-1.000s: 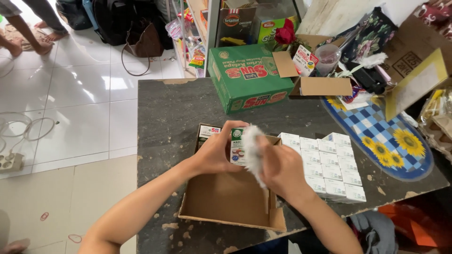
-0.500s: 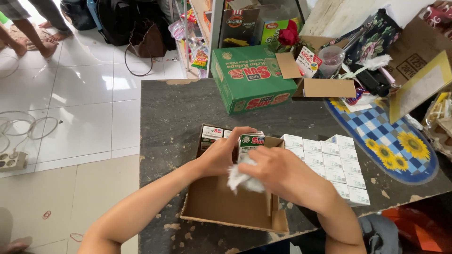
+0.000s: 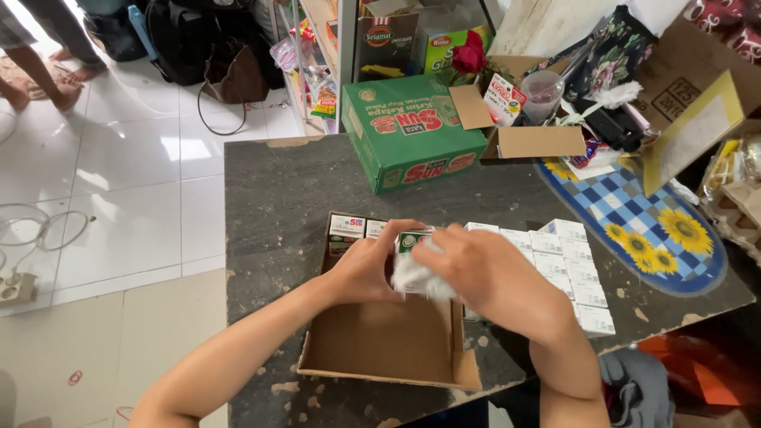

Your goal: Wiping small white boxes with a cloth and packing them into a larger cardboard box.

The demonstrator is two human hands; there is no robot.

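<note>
Over the open cardboard tray [image 3: 380,341] on the worktop [image 3: 277,190], a small carton [image 3: 411,241] is gripped by the left hand [image 3: 366,265] and wiped — white cloth [image 3: 416,277] clenched in the right hand [image 3: 487,273]; wiping step judged underway.

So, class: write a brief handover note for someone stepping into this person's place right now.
Left hand grips a small green-topped carton. Right hand presses a white cloth against it, over the open cardboard tray.
Two small cartons stand at the tray's far end; the rest of it is bare.
White cartons sit in rows on the dark table, right of the tray.
</note>
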